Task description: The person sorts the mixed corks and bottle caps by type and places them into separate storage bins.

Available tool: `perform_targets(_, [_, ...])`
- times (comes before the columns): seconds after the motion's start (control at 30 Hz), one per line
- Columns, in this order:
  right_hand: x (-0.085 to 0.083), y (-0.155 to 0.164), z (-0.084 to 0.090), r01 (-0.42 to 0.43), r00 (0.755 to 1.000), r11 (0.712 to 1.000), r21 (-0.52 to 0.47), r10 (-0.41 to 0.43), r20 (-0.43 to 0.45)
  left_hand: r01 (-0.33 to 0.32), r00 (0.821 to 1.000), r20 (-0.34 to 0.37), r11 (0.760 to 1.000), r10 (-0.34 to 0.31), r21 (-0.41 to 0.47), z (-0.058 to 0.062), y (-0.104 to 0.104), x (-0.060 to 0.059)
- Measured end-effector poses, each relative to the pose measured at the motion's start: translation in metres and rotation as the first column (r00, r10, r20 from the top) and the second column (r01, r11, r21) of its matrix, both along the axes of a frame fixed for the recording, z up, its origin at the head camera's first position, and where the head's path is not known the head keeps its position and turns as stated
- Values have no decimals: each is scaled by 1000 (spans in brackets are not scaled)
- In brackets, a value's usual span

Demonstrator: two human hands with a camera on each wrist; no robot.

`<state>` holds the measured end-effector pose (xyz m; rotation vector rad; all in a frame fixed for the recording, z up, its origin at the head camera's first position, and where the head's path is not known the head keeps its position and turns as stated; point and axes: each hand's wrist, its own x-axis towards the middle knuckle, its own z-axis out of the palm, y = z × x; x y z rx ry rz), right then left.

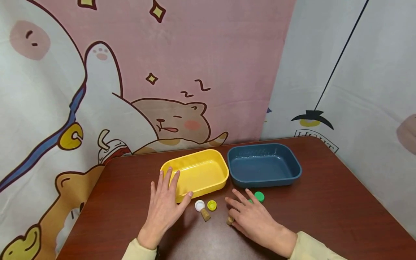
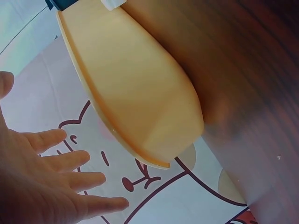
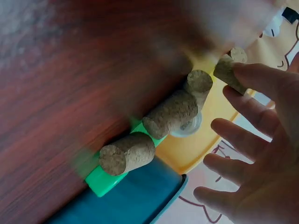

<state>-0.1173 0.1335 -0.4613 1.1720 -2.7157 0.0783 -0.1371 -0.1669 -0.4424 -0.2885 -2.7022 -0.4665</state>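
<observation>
Rough cylindrical corks (image 3: pixel 170 113); smooth plastic trays (image 1: pixel 198 173)

Two trays (image 1: pixel 195 172) side by side behind caps (image 1: pixel 212 205) and corks (image 1: pixel 205 214).

In the head view the right hand (image 1: pixel 251 216) covers most of the corks (image 1: pixel 230 220) — only one end shows. Both forearms are cut off by the bottom edge. In the right wrist view the table (image 3: pixel 70 93) is blurred — the corks' count stays unclear.
</observation>
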Motion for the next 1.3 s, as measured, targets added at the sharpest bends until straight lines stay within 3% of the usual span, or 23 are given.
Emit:
perform_targets(0.3, [0,20,11,67,997,976,-208,-71,-13,40,999,-26,999,-40,-26,1,17,-3])
perform_targets(0.47, [-3,36,18,114,990,956,-271,-131,-47,105,993,-53,993,-108,-44,3,36,-5])
perform_targets(0.73, [-15,61,29,221,968,921,-321,-246,-41,191,981,-18,980,-192,-52,5,66,-9])
perform_targets(1.0, [-42,79,36,288,950,900,-326,-312,-23,216,976,-17,972,-219,-92,2,80,-11])
perform_targets(1.3, [-83,85,30,369,926,886,-280,-377,29,221,975,15,970,-221,-103,-1,80,-8])
